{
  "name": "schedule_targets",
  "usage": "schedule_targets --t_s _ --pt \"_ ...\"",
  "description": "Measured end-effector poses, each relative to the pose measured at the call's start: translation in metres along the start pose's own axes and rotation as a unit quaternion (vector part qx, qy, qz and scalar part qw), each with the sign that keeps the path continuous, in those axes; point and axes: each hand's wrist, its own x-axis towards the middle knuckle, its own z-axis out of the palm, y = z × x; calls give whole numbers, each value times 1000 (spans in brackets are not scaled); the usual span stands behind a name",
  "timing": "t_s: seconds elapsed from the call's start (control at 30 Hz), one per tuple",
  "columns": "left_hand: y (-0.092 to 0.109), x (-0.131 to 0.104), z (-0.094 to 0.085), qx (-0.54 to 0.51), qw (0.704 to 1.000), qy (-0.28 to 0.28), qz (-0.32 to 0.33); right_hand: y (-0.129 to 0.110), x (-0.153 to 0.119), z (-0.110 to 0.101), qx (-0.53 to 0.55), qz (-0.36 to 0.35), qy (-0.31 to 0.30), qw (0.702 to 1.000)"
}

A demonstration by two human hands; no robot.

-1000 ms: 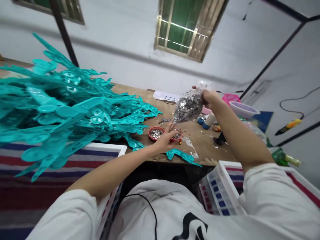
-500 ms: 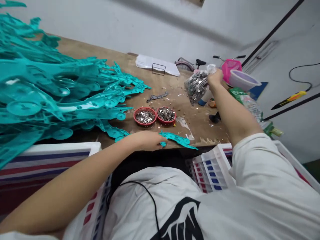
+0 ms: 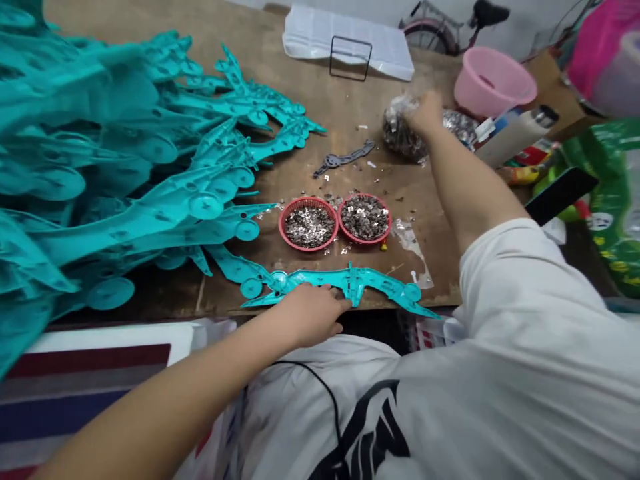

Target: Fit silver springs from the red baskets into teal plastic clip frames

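Note:
On the table's front edge lies a teal plastic bow-shaped part (image 3: 383,280), an upright grip at its middle. My left hand (image 3: 315,313) rests against its near side, fingers stretched toward the grip and thumb apart. My right hand (image 3: 425,117), slightly blurred, is closed on the gathered top of a clear plastic bag of small metal pieces (image 3: 404,137), which sits low at the table's right rear. Between the hands stand two red baskets, the left basket (image 3: 283,233) and right basket (image 3: 387,230), both filled with small metal pieces.
A heap of teal parts (image 3: 125,193) covers the left side. A dark grey strip-like part (image 3: 345,160) lies behind the baskets. Farther back are white sheets (image 3: 345,40) and a black wire frame (image 3: 349,77). A pink bowl (image 3: 480,87) and a bottle (image 3: 515,140) stand on the right.
My right hand has lowered the bag from the air to the tabletop. My left hand has loosened and shifted toward the near side of the teal part. The view has tilted down.

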Motion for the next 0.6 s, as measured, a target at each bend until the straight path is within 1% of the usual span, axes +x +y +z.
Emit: schedule_targets --t_s 0.07,0.13,0.17,0.2,0.23,0.27,0.37,0.43,0.5,0.53,0.6 --pt "-2 1 3 -13 1000 11 10 -11 -9 14 -14 9 -46 999" --pt "-6 1 8 -31 999 33 18 -13 -33 19 3 -36 -71 997" --pt "-7 2 11 -40 998 43 20 -8 -50 21 23 -70 -70 995" --pt "-8 2 12 -46 998 48 20 2 -69 22 39 -103 -64 992" --pt "-8 2 12 -48 997 49 19 16 -91 23 49 -130 -59 989" --pt "-8 2 12 -46 998 47 18 32 -113 24 59 -148 -67 985" --pt "-6 0 6 -24 999 34 22 88 -172 32 85 -139 -137 977" --pt "-4 -3 2 -14 999 30 20 112 -199 41 77 -134 -180 972" --pt "-3 -5 1 -11 999 30 17 120 -212 53 54 -143 -198 968" --pt "-2 -6 2 -12 999 32 17 118 -213 59 46 -146 -196 969" --pt "-2 -6 5 -15 999 33 21 107 -207 73 48 -152 -192 968"
